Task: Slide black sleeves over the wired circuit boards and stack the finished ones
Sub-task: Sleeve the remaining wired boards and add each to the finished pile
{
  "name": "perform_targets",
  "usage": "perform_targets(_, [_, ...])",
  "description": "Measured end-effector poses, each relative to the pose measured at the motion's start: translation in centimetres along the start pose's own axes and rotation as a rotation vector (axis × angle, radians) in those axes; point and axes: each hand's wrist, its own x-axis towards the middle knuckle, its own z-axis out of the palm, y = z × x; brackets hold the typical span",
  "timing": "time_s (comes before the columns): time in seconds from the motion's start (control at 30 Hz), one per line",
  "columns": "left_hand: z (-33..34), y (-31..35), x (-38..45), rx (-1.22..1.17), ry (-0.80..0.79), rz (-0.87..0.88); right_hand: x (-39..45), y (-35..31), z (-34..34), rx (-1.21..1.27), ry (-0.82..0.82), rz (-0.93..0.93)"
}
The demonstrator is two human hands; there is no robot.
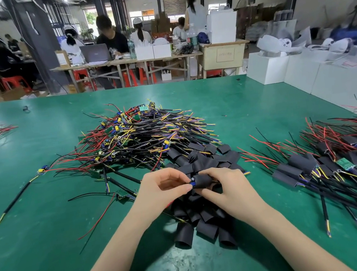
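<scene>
Left hand (164,189) pinches circuit board (192,182) end | right hand (222,186) grips black sleeve (203,180), fingers curled

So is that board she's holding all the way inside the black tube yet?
Not yet: a blue part of the board pokes out of the black sleeve.

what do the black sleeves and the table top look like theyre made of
Black sleeves: likely thin, matte plastic or rubbery tubing; they lie flattened and creased, with no shine. The right hand holds one.

Table top: seems a green rubber or vinyl mat; smooth, with a soft sheen and pale scuffs near the front edge.
</scene>
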Motion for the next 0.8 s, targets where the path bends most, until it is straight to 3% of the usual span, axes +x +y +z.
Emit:
perform_targets(0.33, [-0.1,0.2,0.0,-0.025,0.041,0.020,-0.1,-0.3,0.0,-0.024,0.008,-0.127])
perform_targets(0.8, [-0.1,-0.7,0.1,0.001,-0.027,0.014,-0.4,-0.3,0.9,-0.050,0.060,-0.171])
